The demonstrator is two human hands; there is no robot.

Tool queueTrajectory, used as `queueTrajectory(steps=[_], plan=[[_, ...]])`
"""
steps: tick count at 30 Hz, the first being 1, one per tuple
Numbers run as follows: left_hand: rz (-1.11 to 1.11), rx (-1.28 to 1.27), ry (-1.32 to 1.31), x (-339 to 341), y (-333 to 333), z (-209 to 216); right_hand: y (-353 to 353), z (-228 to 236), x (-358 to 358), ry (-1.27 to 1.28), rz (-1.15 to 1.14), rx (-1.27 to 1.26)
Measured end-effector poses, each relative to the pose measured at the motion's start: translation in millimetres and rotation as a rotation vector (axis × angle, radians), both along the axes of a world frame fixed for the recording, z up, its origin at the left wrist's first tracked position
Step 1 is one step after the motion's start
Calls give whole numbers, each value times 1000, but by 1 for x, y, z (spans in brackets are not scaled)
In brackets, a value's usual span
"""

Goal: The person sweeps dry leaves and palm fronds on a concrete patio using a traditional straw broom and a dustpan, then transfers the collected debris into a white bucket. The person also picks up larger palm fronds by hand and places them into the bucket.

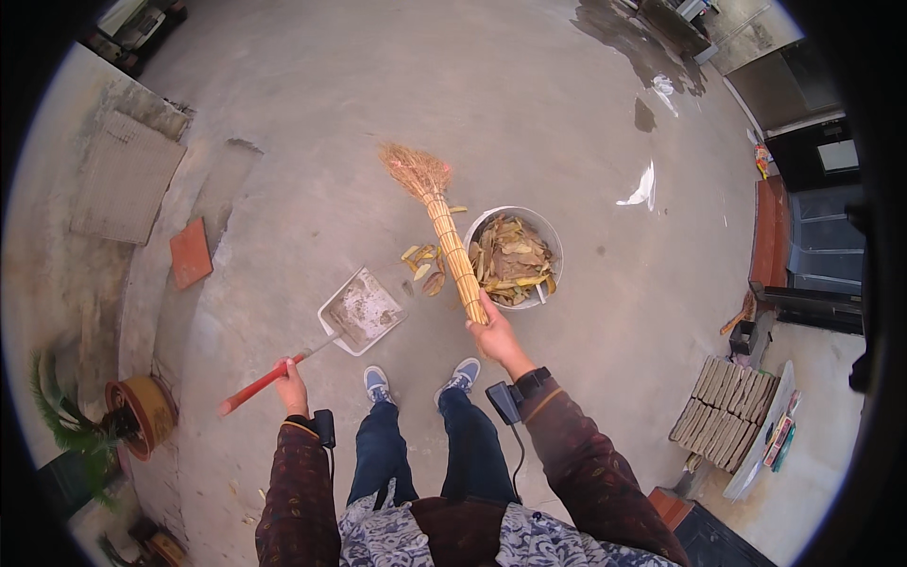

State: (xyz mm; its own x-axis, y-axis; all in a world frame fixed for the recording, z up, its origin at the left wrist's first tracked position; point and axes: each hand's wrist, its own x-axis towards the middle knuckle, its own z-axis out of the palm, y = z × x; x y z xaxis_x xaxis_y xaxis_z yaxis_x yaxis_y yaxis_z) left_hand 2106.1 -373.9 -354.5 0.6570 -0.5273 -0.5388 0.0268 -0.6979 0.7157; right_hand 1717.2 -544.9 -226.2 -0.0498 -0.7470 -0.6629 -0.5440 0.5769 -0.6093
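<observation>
My right hand (493, 333) is closed round the lower end of a straw broom (444, 227), whose bristles fan out away from me. My left hand (292, 387) grips the red handle of a dustpan (376, 314); its whitish, dirt-smeared pan is in front of my feet. A few dry yellow and brown leaves (433, 282) lie on the ground between the pan and the broom. Just right of the broom stands a round metal bucket (559, 248) filled with dry leaves (515, 250). The broom handle covers part of its left rim.
A potted plant (142, 416) and a red tile (192, 253) are at the left. On the right are stacked grey slabs (723, 411) and a dark doorway (827, 241). White scraps (642, 186) and a wet patch (628, 38) mark the concrete ground farther off.
</observation>
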Motion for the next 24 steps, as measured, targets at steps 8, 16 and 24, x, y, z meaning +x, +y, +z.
queueTrajectory(steps=[8, 16, 24], plan=[[-90, -41, -62, 51, 38, 55, -99, -208, 28, 406, 63, 54], [148, 3, 24, 66, 62, 29, 23, -201, 29, 358, 141, 457], [64, -25, -16, 71, 78, 32, 150, -74, 22, -61, -450, 557]])
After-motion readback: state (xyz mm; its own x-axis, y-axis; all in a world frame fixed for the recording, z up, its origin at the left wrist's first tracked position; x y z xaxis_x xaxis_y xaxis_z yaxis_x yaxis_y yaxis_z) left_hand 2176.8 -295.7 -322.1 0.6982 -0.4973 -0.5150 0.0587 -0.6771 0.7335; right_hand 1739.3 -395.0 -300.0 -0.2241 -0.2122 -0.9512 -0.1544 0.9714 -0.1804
